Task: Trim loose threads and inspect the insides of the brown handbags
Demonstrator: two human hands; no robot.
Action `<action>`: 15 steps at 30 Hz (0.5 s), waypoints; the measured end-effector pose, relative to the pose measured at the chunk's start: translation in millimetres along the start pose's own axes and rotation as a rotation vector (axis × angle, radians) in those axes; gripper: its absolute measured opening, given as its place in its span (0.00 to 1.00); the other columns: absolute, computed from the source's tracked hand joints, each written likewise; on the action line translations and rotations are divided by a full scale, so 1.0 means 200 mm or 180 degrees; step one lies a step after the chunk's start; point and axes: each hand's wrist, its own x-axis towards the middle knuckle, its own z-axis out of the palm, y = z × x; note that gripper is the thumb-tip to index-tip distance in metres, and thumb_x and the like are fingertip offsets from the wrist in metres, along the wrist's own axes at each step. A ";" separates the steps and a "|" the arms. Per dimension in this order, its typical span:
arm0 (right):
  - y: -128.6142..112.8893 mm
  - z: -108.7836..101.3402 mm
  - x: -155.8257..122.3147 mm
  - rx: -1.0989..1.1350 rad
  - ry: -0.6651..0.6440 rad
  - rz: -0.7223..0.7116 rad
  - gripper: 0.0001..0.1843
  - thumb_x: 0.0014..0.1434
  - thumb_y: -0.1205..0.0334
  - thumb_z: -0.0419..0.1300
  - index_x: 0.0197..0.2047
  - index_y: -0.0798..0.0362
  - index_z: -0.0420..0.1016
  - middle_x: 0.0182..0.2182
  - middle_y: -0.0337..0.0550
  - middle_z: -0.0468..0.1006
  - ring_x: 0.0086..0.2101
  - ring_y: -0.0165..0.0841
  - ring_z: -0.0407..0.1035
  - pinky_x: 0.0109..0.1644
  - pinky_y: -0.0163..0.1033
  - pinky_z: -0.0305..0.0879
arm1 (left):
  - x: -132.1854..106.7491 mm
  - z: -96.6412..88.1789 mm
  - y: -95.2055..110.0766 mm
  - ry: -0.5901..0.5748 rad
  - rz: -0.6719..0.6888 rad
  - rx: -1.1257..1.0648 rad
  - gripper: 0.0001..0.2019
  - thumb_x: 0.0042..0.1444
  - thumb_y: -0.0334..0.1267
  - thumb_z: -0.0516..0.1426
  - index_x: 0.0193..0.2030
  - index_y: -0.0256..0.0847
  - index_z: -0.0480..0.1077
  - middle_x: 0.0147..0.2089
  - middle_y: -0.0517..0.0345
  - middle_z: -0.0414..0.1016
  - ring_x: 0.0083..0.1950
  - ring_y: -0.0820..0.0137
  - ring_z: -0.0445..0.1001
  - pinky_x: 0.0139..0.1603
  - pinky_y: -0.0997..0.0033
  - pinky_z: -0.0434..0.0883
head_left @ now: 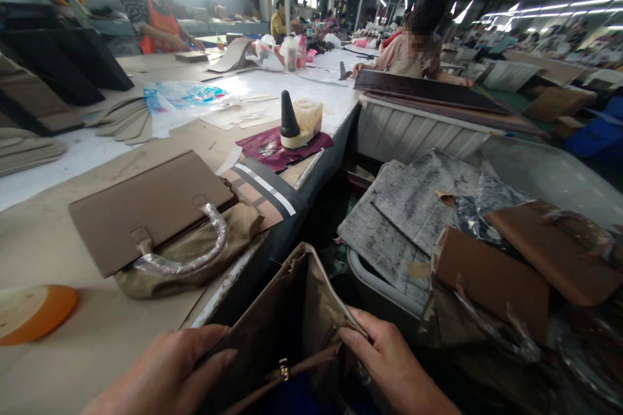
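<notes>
Between my hands, at the bottom of the head view, a brown handbag [272,311] hangs with its mouth spread wide. A narrow strap with a small gold clasp [284,369] crosses its opening. My left hand [170,369] grips the bag's left side, thumb inside. On the right edge, my right hand [384,353] pinches the rim between thumb and fingers. Another brown handbag [150,214] lies on the worktable to the left, its handle [214,253] wrapped in clear plastic. The lower part of the held bag is out of view or dark.
A glue bottle [304,123] with a black cone stands on purple material [263,149]. An orange-sided round object [43,311] lies at the table's left. More brown bags [491,272] and grey boards [409,207] fill bins at right. Two people [409,52] work near the table [195,136].
</notes>
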 end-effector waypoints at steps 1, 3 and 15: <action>0.00 0.01 -0.01 -0.0088 0.0010 0.0006 0.16 0.57 0.61 0.50 0.47 0.52 0.70 0.43 0.44 0.74 0.42 0.37 0.68 0.47 0.39 0.63 | 0.00 -0.01 -0.03 -0.0024 -0.0026 0.0004 0.15 0.49 0.48 0.49 0.28 0.42 0.72 0.28 0.60 0.75 0.30 0.69 0.71 0.30 0.78 0.66; 0.01 0.03 -0.02 -0.0308 0.0017 -0.0015 0.16 0.57 0.61 0.51 0.47 0.52 0.71 0.44 0.45 0.74 0.44 0.38 0.67 0.48 0.40 0.63 | 0.02 -0.03 -0.06 -0.0006 -0.0133 0.0102 0.15 0.48 0.46 0.50 0.34 0.42 0.72 0.33 0.57 0.76 0.36 0.65 0.72 0.36 0.75 0.67; 0.12 0.13 -0.01 -0.1451 0.0637 -0.0670 0.16 0.58 0.57 0.48 0.43 0.52 0.73 0.39 0.43 0.77 0.39 0.34 0.71 0.41 0.32 0.69 | 0.13 -0.10 -0.12 -0.0486 0.0041 -0.1597 0.32 0.40 0.40 0.61 0.53 0.35 0.59 0.44 0.54 0.73 0.43 0.64 0.70 0.42 0.71 0.68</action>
